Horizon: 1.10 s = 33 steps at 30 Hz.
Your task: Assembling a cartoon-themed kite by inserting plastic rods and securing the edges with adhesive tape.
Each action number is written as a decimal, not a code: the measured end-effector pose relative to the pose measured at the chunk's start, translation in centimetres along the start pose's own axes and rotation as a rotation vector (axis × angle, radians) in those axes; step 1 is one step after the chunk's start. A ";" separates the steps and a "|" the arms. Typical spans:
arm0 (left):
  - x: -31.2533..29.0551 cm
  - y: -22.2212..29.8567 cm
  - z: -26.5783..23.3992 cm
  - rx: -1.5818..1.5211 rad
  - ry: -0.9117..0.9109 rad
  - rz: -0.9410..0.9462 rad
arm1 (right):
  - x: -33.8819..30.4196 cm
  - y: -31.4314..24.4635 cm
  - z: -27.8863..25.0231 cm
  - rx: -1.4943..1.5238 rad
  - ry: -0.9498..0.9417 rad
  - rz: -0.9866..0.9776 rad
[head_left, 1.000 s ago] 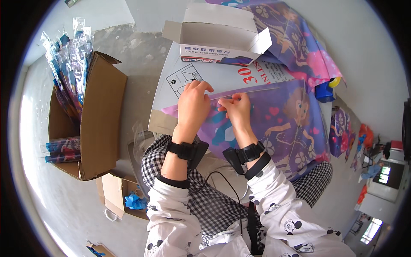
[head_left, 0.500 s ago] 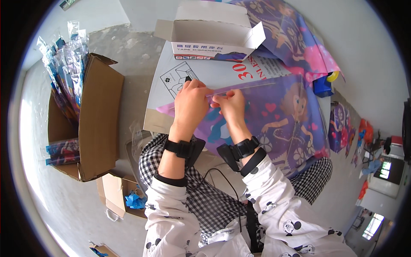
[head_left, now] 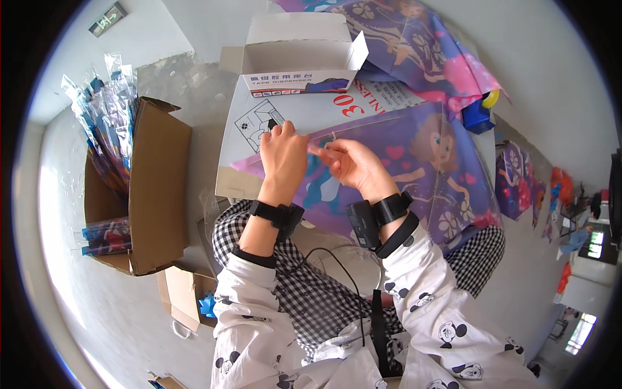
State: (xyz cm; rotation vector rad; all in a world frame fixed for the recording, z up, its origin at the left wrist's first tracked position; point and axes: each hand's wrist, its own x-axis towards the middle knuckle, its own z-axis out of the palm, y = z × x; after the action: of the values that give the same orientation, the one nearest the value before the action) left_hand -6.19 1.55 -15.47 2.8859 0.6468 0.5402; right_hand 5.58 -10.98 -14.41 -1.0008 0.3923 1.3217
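A purple kite [head_left: 408,165] of thin cloth, printed with a cartoon girl and hearts, lies across my lap and the near side of a white printed box top. My left hand [head_left: 284,154] is closed at its upper edge, its fingertips pinching the pink seam. Close beside it, my right hand [head_left: 359,167] is turned palm partly up, thumb and fingers curled together at the same edge. A short pale tip [head_left: 334,136] sticks up by its fingers; whether it is a rod end or a fitting I cannot make out.
An open tape-dispenser carton [head_left: 298,58] stands on the white box top [head_left: 259,107]. Behind it lies another printed kite [head_left: 414,45]; a blue tape dispenser [head_left: 478,115] sits right. At left, a cardboard box [head_left: 159,188] holds several long clear-wrapped packs [head_left: 107,117]. Below is a smaller carton [head_left: 181,292].
My right hand has rolled palm-up and its wrist has moved right, and the pale tip now shows by its fingers. My left hand stays on the seam. The whole view has shifted slightly.
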 end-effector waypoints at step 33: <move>-15.1 12.4 -2.9 -1.231 -0.508 -1.152 | -25.0 2.8 -30.7 0.294 0.608 -0.811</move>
State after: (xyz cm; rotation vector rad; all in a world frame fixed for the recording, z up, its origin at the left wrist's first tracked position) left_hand -15.22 -16.07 -14.94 1.1266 1.1328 -0.0387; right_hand 5.33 -50.62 -13.75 -1.1257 0.5383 0.2080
